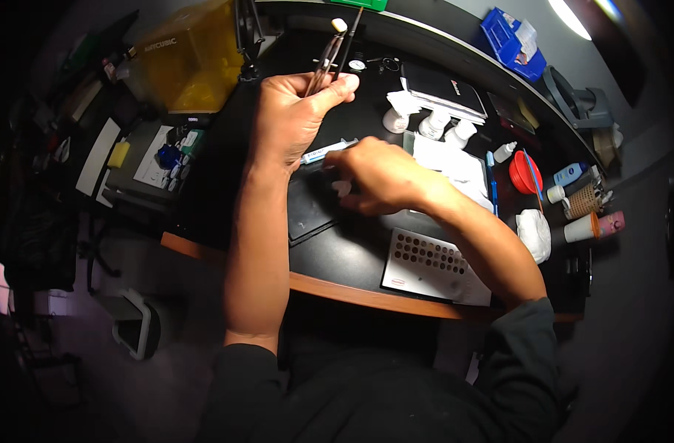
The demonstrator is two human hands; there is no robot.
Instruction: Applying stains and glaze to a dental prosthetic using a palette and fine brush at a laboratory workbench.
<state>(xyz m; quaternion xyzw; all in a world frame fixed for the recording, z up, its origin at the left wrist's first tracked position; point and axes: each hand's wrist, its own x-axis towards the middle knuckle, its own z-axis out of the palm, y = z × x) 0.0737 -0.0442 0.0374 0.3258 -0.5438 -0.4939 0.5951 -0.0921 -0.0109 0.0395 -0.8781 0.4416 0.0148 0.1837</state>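
Observation:
Raised toward the back of the desk, my left hand [289, 118] is closed round locking tweezers [322, 70]. A small whitish piece like a tooth crown [339, 26] sits at their tip, and a thin dark brush-like stick [349, 44] rises beside them. Lower and to the right, my right hand [389, 177] hovers palm down, fingers bent and thumb apart, partly in shadow. Its index finger is close to a white and blue syringe [324, 153]; whether they touch I cannot tell. A black flat pad [311, 210] lies below.
A white palette with dark wells [429, 262] lies by the desk's wooden front edge [352, 288]. White bottles [433, 124], paper sheets [451, 166], a red bowl [524, 173] and a crumpled white cloth [532, 235] stand to the right. A yellow transparent cover [186, 63] is at the back left.

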